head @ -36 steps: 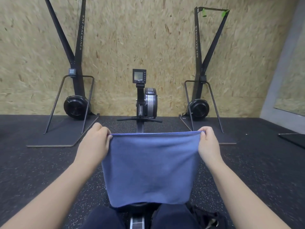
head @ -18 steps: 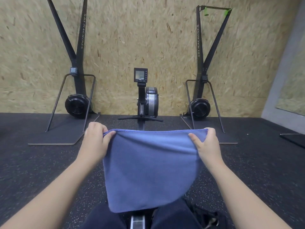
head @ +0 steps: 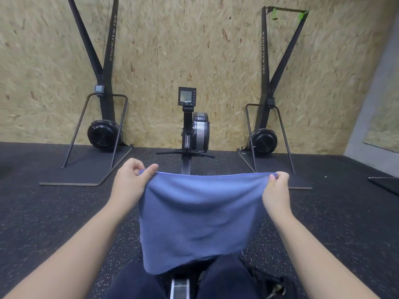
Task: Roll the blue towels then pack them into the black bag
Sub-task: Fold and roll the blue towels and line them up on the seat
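Plain blue towel [head: 200, 219], black white-speckled floor [head: 54, 223], tan flecked chipboard wall [head: 172, 39], black machines with green tags [head: 275, 14].

Tan chipboard wall [head: 162, 50] across the back, black speckled rubber floor [head: 43, 212] below. Black rowing machine with small monitor [head: 191, 126] dead ahead beyond the hands, flanked by two tall black ski machines on flat base plates [head: 101, 117] [head: 266, 117]. Grey wall strip [head: 367, 117] far right.

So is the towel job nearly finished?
Not nearly. Nothing looks rolled or packed. Left hand and right hand pinch the top corners of one soft blue cloth towel, hanging unrolled. Rolling it and packing the black fabric bag by the right knee remain.
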A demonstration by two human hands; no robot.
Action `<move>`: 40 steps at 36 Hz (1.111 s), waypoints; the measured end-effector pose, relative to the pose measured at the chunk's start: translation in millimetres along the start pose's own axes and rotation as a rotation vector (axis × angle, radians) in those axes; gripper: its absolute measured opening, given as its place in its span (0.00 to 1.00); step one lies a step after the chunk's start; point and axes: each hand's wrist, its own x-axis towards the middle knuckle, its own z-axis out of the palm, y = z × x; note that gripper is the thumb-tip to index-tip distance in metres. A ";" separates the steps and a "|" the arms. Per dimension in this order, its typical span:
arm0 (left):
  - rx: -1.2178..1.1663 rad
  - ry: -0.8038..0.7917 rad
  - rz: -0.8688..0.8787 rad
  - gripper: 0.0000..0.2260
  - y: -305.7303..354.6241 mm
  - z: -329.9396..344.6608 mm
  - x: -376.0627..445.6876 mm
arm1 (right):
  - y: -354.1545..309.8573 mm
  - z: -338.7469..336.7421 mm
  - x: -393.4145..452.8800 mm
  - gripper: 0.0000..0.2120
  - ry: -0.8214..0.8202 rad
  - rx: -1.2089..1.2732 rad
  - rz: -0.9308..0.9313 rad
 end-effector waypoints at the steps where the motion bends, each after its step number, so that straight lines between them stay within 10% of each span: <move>1: -0.063 -0.018 -0.018 0.12 0.4 1.4 0.1 | -1.6 1.9 -1.3 0.05 0.002 0.018 0.006; 11: -0.408 -0.289 -0.095 0.07 25.0 11.5 -16.6 | -24.6 13.4 -10.0 0.18 -0.081 0.075 -0.096; 26: -0.409 -0.717 0.001 0.08 66.3 32.1 -45.9 | -71.4 6.4 -40.1 0.09 -0.391 -0.084 -0.250; 40: 0.060 -0.409 0.450 0.09 66.6 41.8 -51.9 | -82.0 13.3 -64.9 0.09 -0.559 -0.053 -0.205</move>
